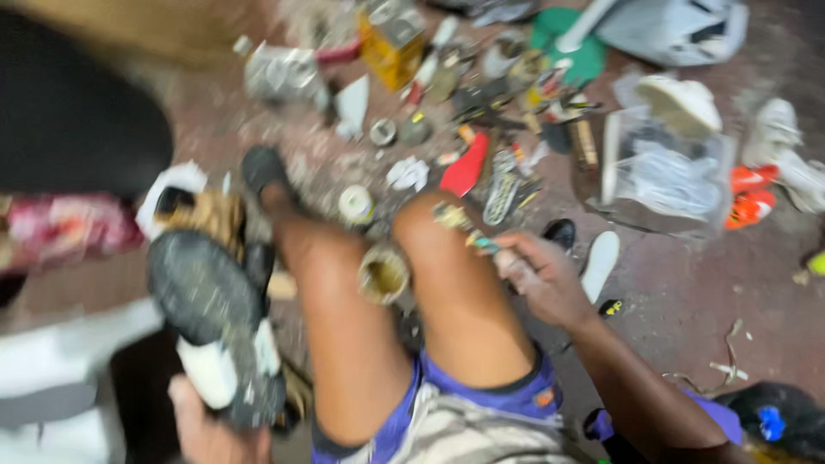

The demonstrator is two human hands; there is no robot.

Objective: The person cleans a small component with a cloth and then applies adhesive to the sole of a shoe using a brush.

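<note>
My left hand [206,430] grips a shoe [215,326] at the lower left, sole turned up; the sole is dark and worn, with white at the edge. My right hand [541,279] is closed on a small brush [468,230] whose tip points up-left over my right knee. Between my bare knees stands an open tin [384,275] with yellowish glue inside. The picture is blurred by motion.
The reddish floor ahead is strewn with tools, small tins, a red insole [464,167], a white insole [599,265], orange shoes [749,196], a clear plastic bag [670,172] and a yellow can [391,43]. A dark shape [69,112] fills the upper left.
</note>
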